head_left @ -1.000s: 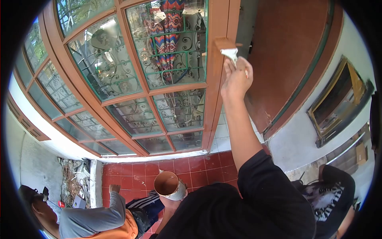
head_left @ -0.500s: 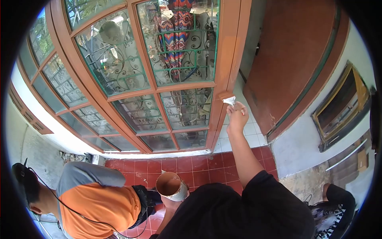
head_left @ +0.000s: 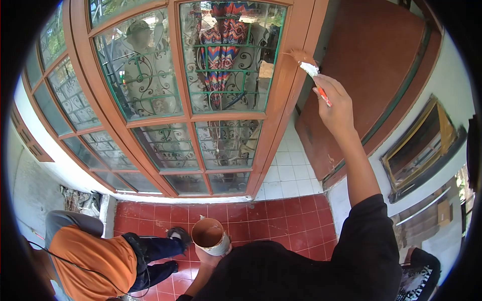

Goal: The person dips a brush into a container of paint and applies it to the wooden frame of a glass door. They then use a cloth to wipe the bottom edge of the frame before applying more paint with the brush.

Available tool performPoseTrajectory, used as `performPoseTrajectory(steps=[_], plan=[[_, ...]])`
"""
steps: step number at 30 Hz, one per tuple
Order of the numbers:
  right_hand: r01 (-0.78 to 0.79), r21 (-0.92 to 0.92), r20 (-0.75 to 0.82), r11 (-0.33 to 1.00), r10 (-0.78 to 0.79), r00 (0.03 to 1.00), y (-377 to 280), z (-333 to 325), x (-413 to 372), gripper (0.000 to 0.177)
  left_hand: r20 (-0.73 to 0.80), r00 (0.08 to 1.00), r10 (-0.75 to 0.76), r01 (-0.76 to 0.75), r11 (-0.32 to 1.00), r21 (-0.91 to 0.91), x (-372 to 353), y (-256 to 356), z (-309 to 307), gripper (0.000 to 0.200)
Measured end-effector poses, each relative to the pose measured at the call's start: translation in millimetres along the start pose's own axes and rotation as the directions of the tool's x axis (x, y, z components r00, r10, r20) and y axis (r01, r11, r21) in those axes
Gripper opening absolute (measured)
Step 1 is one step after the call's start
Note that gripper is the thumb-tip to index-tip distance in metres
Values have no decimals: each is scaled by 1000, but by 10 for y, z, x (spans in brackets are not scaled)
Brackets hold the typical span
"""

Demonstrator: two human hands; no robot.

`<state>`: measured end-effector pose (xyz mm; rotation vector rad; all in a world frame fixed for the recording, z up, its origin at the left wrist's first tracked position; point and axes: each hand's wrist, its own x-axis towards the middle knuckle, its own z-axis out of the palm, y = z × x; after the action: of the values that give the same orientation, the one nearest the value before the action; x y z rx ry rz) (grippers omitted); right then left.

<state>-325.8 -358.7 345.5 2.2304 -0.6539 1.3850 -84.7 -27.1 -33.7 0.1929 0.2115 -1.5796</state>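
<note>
My right hand (head_left: 335, 104) is closed around the handle of a paintbrush (head_left: 309, 68), whose bristles, loaded with brown paint, touch the brown wooden window frame (head_left: 287, 75) at its right-hand post. White paint or wrapping covers the brush's ferrule, and a bit of orange handle shows under the fingers. Low at the front, my left hand (head_left: 212, 258) grips a paint can (head_left: 219, 246) with brown paint inside; the can's dirty side hides part of the fingers.
A person in an orange and grey shirt (head_left: 95, 256) stands at the lower left. A brown door (head_left: 364, 85) is beyond the post on the right, and another person's patterned clothing (head_left: 415, 281) shows at lower right. Red tiles (head_left: 258, 230) cover the floor.
My right hand has carried the brush up along the post, away from the lower crossbar. The person in orange has shifted left and down in view. My left hand still holds the can.
</note>
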Motion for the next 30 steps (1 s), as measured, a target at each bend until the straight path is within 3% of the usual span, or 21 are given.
performPoseTrajectory(steps=[4,8,10,11,13,15,17,20,25,27,30], plan=[[82,-20,62,996,-81,995,59,109,-97,29,-24,999,-32,31,997,-69,37,-66,37,74],[-1,102,275,995,-27,961,-49,274,-714,31,3,1000,9,-9,999,33,150,-112,11,74],[-131,134,459,982,55,887,-39,355,-1091,28,134,991,4,-12,998,56,227,-140,8,73],[-121,144,453,982,43,891,-54,330,-1169,28,141,990,17,-25,998,56,251,-170,29,73],[-179,157,586,971,54,808,-40,313,-1237,25,79,996,40,-41,999,11,279,-230,67,72],[-135,126,563,983,41,825,72,244,-986,23,63,997,53,-51,998,-28,314,-306,91,72],[-23,154,403,988,-41,914,267,169,-539,22,31,998,48,-46,997,-66,323,-389,99,72],[127,153,190,980,-155,969,404,-99,249,22,-93,994,51,-66,984,-163,396,-482,148,72],[333,-101,-158,938,-345,925,564,-397,1135,23,-27,998,56,-60,982,-178,445,-566,177,70],[298,-145,-174,944,-321,931,594,-425,1202,23,-23,998,57,-60,985,-164,457,-585,147,70],[303,-71,-55,950,-307,950,582,-291,1007,21,-57,997,51,-61,982,-179,445,-600,187,70]])
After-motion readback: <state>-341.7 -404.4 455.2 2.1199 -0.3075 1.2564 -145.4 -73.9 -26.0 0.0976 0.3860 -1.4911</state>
